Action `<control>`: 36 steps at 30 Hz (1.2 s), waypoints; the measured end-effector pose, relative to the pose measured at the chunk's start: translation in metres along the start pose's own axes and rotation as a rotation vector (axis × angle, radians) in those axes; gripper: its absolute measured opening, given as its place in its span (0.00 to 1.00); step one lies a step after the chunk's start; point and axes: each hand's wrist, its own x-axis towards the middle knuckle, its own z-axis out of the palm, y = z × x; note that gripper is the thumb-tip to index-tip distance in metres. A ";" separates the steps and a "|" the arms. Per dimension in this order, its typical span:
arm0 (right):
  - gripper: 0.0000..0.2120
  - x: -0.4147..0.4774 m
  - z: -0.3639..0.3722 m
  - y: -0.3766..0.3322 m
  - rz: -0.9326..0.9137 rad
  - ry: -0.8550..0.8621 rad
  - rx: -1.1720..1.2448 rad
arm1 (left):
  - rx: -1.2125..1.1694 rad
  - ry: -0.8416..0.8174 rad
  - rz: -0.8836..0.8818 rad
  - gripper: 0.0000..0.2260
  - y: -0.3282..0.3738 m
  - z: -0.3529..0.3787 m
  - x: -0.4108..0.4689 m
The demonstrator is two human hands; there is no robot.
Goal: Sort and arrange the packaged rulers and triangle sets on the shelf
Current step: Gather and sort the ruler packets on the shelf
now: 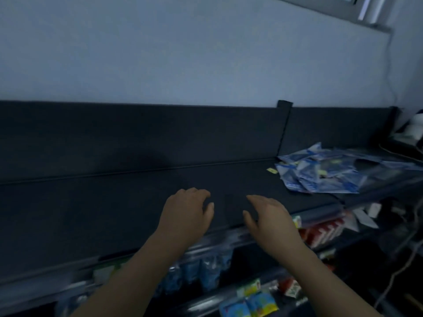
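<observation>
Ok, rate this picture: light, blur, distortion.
Head view: dim, bluish light. Head view: motion blur smears the lower goods and softens the packets. Head view: the shelf looks tilted and slightly bowed. The left hand and right hand read clearer.

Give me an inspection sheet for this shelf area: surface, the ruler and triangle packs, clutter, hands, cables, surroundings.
Surface: dark top shelf with a raised back panel.
Job's things: blue packaged sets lie in a loose, overlapping pile toward the shelf's right end, unsorted.
Clutter: small yellow tag beside the pile.
Hands: left hand and right hand hold nothing, fingers relaxed, over the shelf's front edge.
Cables: pale cables hang at the far right.
Surroundings: plain wall behind; lower shelves hold red packs and blue packs.
</observation>
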 end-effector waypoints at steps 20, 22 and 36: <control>0.20 0.087 -0.041 0.284 0.371 0.021 -0.005 | -0.072 -0.155 0.136 0.10 0.164 0.147 0.238; 0.21 0.099 -0.040 0.309 0.384 0.012 0.007 | -0.077 -0.185 0.126 0.11 0.173 0.165 0.265; 0.23 0.197 0.004 0.426 0.127 -0.185 0.106 | 0.118 -0.379 -0.036 0.10 0.194 0.298 0.385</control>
